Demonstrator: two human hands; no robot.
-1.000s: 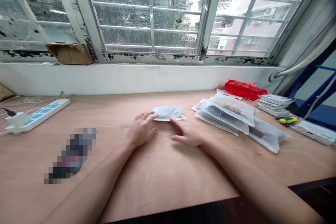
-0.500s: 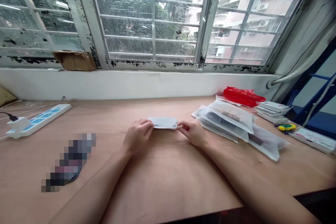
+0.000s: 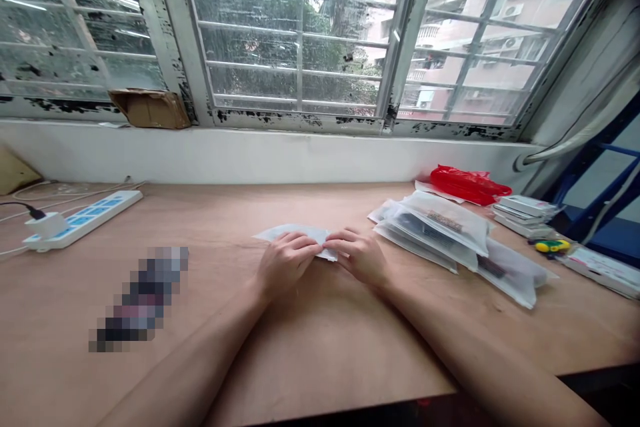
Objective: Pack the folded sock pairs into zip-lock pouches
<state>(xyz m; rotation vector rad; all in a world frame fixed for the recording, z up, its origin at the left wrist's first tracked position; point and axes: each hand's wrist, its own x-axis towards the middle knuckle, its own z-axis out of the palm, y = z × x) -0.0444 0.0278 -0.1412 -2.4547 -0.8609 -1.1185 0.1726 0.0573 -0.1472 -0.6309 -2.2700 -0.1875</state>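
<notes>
The curled fingers (image 3: 305, 245) of the left hand (image 3: 286, 267) are bearing down on a flat, frosted white plastic pouch (image 3: 280, 233), while the bent fingertips (image 3: 345, 238) of the right hand (image 3: 361, 259) are closing on its right end. Both hands are nearly shut and are pinching the thin pouch between them, with their fingertips almost meeting. The pouch is lying low over the tabletop, its left corner poking out beyond the left hand; whether it is holding anything cannot be told.

Just to the right, a loose pile of frosted plastic zip bags (image 3: 430, 230) is lying on the pale plywood table (image 3: 325, 360). The top bag is showing a brown strip (image 3: 444, 220) through its film, the one beneath is showing something dark, and a further bag (image 3: 515, 277) is holding a small dark item. Behind them, a crumpled red plastic bag (image 3: 467, 185) is resting against the white wall ledge (image 3: 300, 155). Farther right, a stack of flat white boxes (image 3: 525, 215) is sitting beside a small yellow-and-green tool (image 3: 551, 246). On the left, a white power strip with blue switches (image 3: 83, 219) is lying near a pixelated, unreadable object (image 3: 140, 297).
</notes>
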